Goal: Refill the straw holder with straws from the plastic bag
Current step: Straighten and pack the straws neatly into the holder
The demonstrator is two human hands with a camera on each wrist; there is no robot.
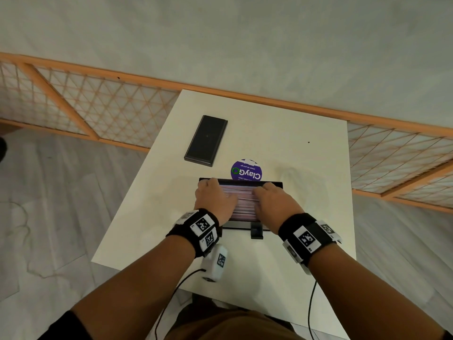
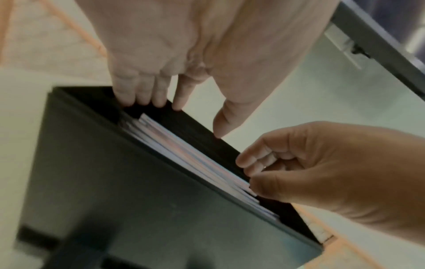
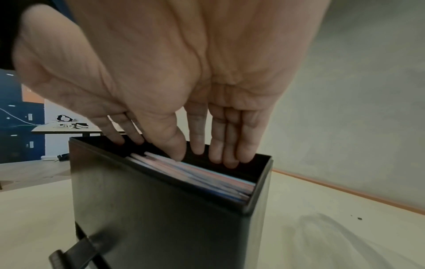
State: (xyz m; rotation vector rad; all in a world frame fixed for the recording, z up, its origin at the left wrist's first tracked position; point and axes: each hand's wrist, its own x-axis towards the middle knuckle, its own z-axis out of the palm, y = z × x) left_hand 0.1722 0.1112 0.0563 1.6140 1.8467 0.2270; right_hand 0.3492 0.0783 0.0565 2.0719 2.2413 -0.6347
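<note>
Your left hand (image 1: 212, 197) and right hand (image 1: 274, 200) both reach down into the open top of the black straw holder (image 3: 161, 209), fingers (image 3: 243, 145) straight and gripping nothing, tips on the wrapped straws (image 1: 242, 201) lying flat inside. The holder stands on the white counter (image 1: 294, 148). Its black lid (image 1: 206, 140) lies at eleven o'clock, a purple sticker (image 1: 246, 170) just behind at twelve.

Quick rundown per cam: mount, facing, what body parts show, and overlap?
Head: on the head, looking down at the table; both forearms and hands over the straw holder.
Left wrist: under the left hand, facing the straws; right hand also shows.
Right wrist: under the right hand, facing the holder's open top; left fingers behind.
Shared: all three see holder and straws.
</note>
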